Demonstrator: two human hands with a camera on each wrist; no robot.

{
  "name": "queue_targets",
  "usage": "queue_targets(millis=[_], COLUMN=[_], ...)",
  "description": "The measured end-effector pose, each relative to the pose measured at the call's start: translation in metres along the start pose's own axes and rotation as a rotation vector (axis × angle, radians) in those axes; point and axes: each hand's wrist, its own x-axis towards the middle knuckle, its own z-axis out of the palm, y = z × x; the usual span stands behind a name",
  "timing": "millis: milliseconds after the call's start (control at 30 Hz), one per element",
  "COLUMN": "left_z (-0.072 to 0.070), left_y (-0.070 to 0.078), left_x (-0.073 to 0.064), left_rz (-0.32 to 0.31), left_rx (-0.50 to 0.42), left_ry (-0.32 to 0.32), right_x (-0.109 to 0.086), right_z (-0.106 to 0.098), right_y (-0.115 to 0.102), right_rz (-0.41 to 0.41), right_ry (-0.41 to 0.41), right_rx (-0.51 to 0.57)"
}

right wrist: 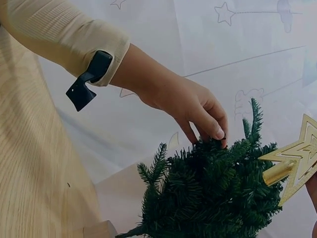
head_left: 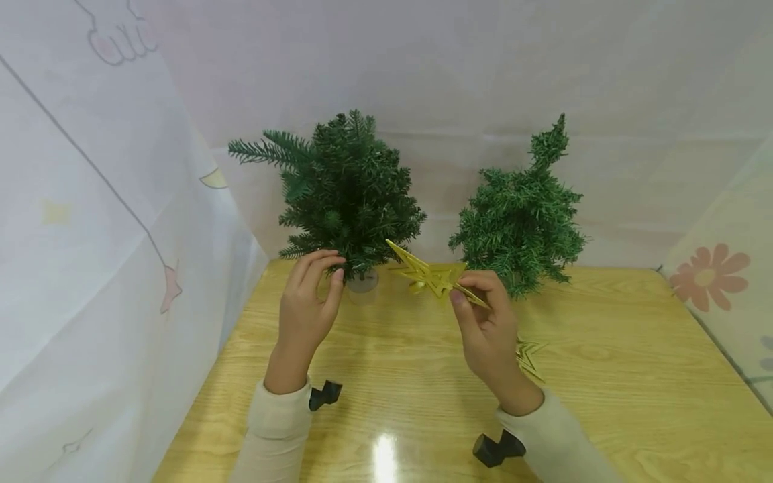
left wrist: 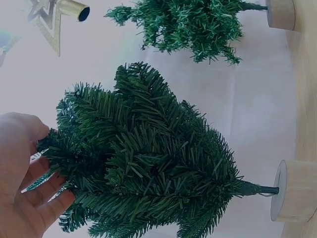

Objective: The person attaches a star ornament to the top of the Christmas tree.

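Note:
A dark green artificial Christmas tree point(head_left: 353, 201) stands at the back left on a round pale wooden base point(left wrist: 297, 191). My left hand point(head_left: 306, 295) is at its tip, with thumb and fingertips around the end branch; in the left wrist view the other fingers point(left wrist: 58, 204) spread behind the needles. My right hand point(head_left: 492, 332) pinches a gold star tree topper point(head_left: 431, 278) by one point, in front of the trees. A short hollow tube point(right wrist: 278, 172) sticks out of the star towards the tree in the right wrist view. Most of the right hand is outside that view.
A second, lighter green tree point(head_left: 522, 221) stands at the back right on its own wooden base point(left wrist: 281, 14). Another gold star point(head_left: 530, 357) lies on the wooden table point(head_left: 628, 376), partly behind the right wrist. Printed white cloth point(head_left: 423, 67) encloses the back and sides.

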Motion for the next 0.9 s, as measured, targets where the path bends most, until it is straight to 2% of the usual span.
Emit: queue_targets(millis=[500,900], left_z=[-0.002,-0.005], left_y=[0.001,0.003], left_x=[0.000,0.001], left_rz=[-0.018,-0.030], left_rx=[0.002,0.005], left_ry=[-0.010,-0.032], right_x=[0.014,0.021], right_z=[0.003,0.006], right_y=[0.001,0.001], right_rz=[0.013,-0.011], right_ry=[-0.011,-0.015], right_rx=[-0.018,0.020])
